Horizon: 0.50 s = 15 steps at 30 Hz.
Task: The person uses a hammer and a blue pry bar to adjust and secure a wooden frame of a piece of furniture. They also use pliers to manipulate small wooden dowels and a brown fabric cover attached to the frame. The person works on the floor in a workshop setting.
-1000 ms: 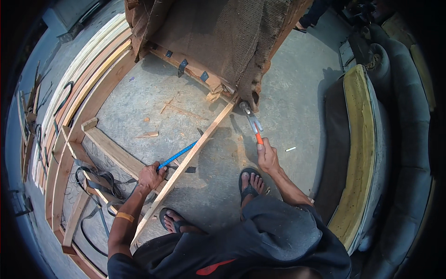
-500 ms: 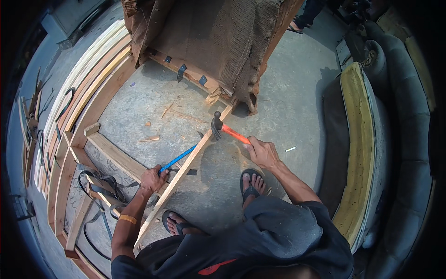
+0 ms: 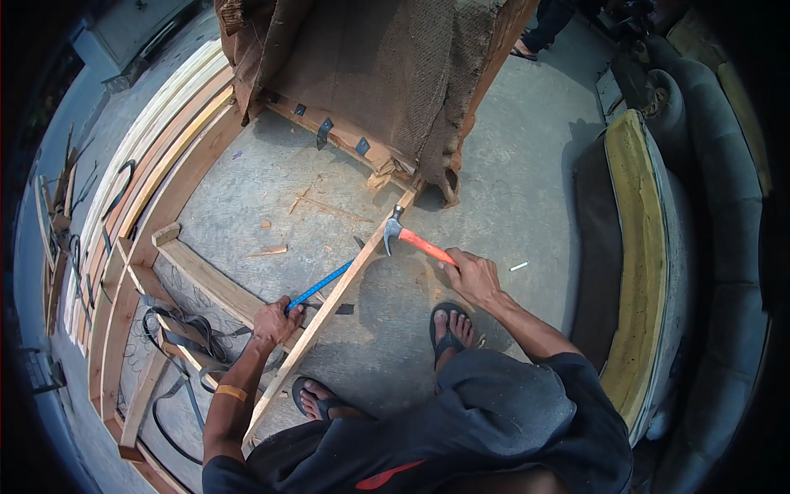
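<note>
Orange-handled hammer near the wooden strip's far end.
From here I can't tell if its head touches; the right hand's fingers wrap the handle, the left hand's curl round a blue rod.

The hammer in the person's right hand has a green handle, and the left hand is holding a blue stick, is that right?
Not quite: the hammer has an orange handle, not green, as the head view shows. It is in the right hand, and the left hand is holding a blue stick.
</note>
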{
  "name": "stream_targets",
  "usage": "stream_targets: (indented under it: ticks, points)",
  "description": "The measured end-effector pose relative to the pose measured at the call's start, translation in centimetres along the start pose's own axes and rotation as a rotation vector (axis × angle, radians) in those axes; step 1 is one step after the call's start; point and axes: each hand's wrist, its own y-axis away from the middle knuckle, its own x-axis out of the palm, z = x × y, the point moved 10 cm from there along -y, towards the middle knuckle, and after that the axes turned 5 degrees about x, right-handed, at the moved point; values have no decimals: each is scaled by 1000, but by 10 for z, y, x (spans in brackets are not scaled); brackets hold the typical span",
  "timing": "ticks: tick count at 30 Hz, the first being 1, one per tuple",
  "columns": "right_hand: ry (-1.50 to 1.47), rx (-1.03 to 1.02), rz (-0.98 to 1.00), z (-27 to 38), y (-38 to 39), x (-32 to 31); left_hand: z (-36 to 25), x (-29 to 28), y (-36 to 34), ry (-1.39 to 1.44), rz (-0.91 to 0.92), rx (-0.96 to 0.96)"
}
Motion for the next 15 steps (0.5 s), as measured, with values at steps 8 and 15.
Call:
stream_targets:
  ticks: [8,15]
  points:
    - [-122,519,87,-80,71,31,-48,-82,16,-184,-286,136]
    - [-424,856,78,-95,133,61,-159,-186,38,-486,-512,356]
